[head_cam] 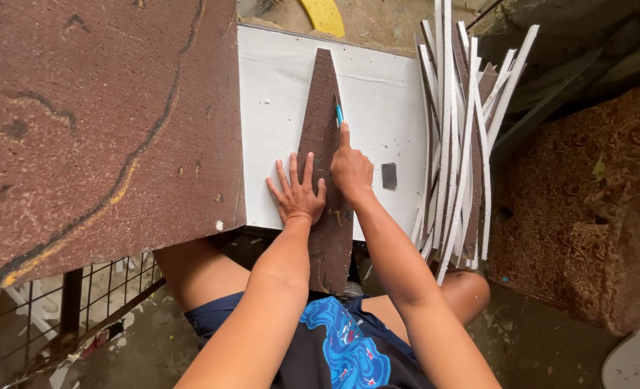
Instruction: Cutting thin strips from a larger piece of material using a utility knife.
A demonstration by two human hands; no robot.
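A long, tapered brown template (325,130) lies flat on a white sheet (276,108), its narrow tip pointing away from the person and its wide end hanging over the near edge of the sheet above the lap. The left hand (296,193) presses on it with palm down and fingers spread open, covering the template's left edge. Just to the right of that hand, almost touching it, the right hand (350,169) is closed around a blue pen (339,114), index finger stretched along it, the tip set against the template's right edge. Right of the right hand, a small dark square piece (389,175) rests on the sheet, and beyond it lies a loose heap of white and brown strips (458,144). Left of the left hand, a large brown speckled board (96,122) overlaps the sheet.
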